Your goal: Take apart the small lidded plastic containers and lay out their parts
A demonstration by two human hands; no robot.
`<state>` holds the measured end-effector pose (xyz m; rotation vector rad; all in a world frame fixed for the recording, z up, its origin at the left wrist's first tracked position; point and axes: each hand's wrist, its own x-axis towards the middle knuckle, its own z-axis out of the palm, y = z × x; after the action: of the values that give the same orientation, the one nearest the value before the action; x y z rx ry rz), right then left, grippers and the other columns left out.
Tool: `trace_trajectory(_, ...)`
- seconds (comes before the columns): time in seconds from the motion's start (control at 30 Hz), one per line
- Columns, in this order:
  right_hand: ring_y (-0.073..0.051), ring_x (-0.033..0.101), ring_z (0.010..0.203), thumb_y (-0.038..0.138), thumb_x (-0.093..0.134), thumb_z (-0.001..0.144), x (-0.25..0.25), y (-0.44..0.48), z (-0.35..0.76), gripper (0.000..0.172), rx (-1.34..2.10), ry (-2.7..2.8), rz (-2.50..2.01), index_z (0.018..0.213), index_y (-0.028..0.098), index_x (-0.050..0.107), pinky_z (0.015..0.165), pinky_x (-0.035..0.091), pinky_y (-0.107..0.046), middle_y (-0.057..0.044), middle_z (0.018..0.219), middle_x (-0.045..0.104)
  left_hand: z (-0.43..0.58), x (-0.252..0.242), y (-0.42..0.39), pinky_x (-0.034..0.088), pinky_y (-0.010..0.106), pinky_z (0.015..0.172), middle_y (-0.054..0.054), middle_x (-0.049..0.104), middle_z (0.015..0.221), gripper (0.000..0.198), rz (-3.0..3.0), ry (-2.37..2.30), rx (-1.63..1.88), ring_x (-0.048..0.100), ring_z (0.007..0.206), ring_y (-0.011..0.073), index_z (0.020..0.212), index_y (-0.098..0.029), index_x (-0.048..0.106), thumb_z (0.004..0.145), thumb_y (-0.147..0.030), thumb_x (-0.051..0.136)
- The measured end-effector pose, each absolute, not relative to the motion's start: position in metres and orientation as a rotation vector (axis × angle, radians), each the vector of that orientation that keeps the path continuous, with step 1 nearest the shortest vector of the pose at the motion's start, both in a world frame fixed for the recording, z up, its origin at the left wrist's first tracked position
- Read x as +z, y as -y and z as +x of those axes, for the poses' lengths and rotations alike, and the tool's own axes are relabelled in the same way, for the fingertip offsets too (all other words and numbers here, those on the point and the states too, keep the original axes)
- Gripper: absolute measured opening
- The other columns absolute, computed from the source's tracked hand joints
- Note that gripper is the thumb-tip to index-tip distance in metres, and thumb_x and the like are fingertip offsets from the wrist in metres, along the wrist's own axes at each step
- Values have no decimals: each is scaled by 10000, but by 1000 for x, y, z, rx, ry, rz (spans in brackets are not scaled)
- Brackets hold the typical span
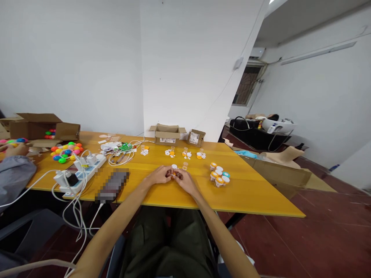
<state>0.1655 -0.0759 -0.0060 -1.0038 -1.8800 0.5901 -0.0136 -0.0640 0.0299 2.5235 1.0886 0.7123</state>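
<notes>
White walls stand behind a yellow worktop, which I read from its left end through the head camera. Over there a co-worker's hand is near an open carton; next come a cluster of coloured balls, a power strip and, by the front edge, a phone. Near the middle of the front edge, my left hand and right hand meet, fingertips pinched on a small piece, orange and white, mostly hidden. I judge it light, stiff plastic, smooth enough to slip, and perhaps brittle where thin; its rim should suit a fingertip hold with gentle pressure. Just behind it are a white disc and a clear cup. Small heaps of parts lie farther back, before two cardboard boxes at the back edge. Toward the right edge, well apart from my right hand, lidded cups stand grouped, with orange, white and teal tops.
</notes>
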Motion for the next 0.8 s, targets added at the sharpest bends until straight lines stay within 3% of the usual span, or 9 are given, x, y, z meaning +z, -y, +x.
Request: trace_trajectory(0.8,-167,574,654,257,595,809,-8,74,165,184,578,1891,-977,919,241,742,647,486,-279,-15,773,699,-16,25,61,379,221,568,-57,546,574,99,2450,-1086,771,500,557,116,838,-210,628,778,-177,557)
